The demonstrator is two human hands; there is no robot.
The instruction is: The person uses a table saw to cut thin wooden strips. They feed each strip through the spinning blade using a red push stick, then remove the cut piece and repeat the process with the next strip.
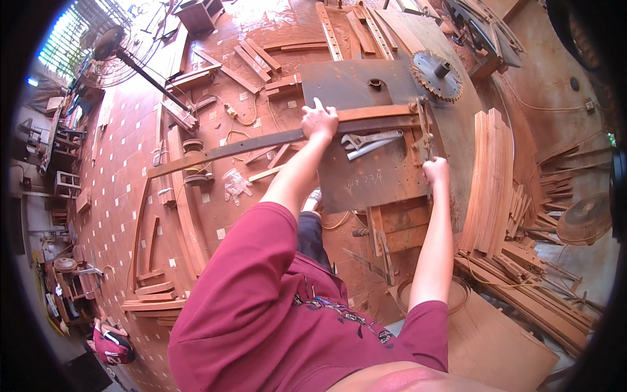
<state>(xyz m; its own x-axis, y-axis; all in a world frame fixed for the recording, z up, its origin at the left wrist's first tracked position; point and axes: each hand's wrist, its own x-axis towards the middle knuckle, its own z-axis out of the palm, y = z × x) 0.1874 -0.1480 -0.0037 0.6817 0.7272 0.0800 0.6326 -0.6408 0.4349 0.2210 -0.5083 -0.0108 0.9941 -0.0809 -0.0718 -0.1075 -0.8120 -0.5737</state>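
My left hand [319,122] lies across a long dark bar with holes [241,145] and a reddish wooden strip [372,113], one finger stretched out and the others bent over them. The bar runs left past the metal table's edge. At its right end, a rusty clamp head [424,127] stands crosswise. My right hand [436,171] is closed in a fist at the near end of that head; its fingers hide what they grip. An adjustable wrench [369,140] lies on the dark metal tabletop [366,181] between my hands.
A toothed circular saw blade [436,75] lies beyond the table's right corner. Stacked planks [488,179] stand on the right. A pedestal fan [111,44], a white glove [236,185] and wood offcuts are at left. Another person [112,344] is at lower left.
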